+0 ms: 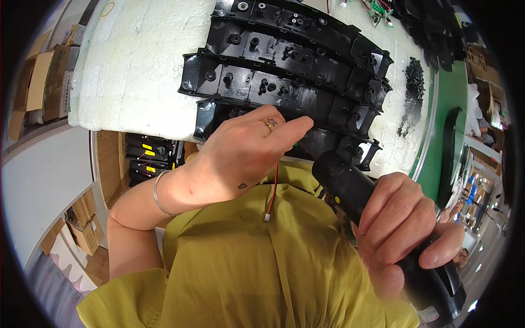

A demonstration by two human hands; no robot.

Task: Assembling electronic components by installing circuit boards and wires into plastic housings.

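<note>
Four black plastic housings [273, 85] lie in a row of curved strips at twelve o'clock, on a white padded surface [147, 71]. The left hand [246, 139] bends over the nearest housing [205, 117], index finger pointing to two o'clock; its fingers sit close together, but whether they pinch anything is hidden. The right hand [396, 229], at four o'clock, has its fingers wrapped around a black cylindrical tool [345, 183], whose nose points to ten o'clock, just beside the left fingertips. Below the left hand, a red-and-black wire [275, 186] hangs toward six o'clock, ending in a white connector [267, 217]. Small black screws [414, 90] are scattered at two o'clock, with green circuit boards [380, 11] at one and black packs [147, 158] in a carton [111, 169] at nine.
</note>
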